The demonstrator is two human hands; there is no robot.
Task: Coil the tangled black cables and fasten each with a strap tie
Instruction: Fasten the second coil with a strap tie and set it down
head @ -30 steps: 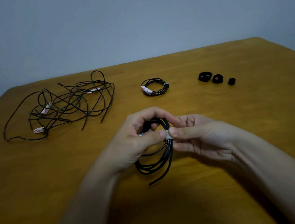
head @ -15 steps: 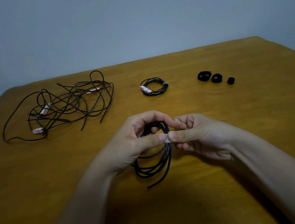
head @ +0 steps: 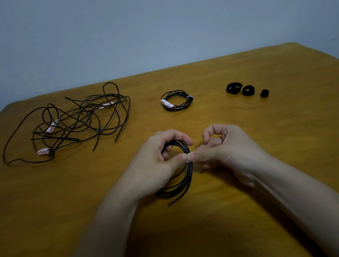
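Left hand [head: 155, 167] gripped the hand-wound coil of thin black cable [head: 187, 182], fingers curled through its loop, thumb on the pale strap tie [head: 187, 158] round the strands. Half a second earlier the right hand [head: 228, 147] lay closed against the coil; its index finger had since lifted clear, leaving only the thumb tip on the tie, which suggested the wrap was nearly closed. Whether a curled finger behind still pinched the tie was hidden, as was the strap's end. Beyond the coil on the yellow-brown wooden surface [head: 303, 150] lay a finished tied coil [head: 176, 100]; beyond-left, the tangled black cables [head: 72, 125]; beyond-right, three black strap rolls [head: 247, 90].
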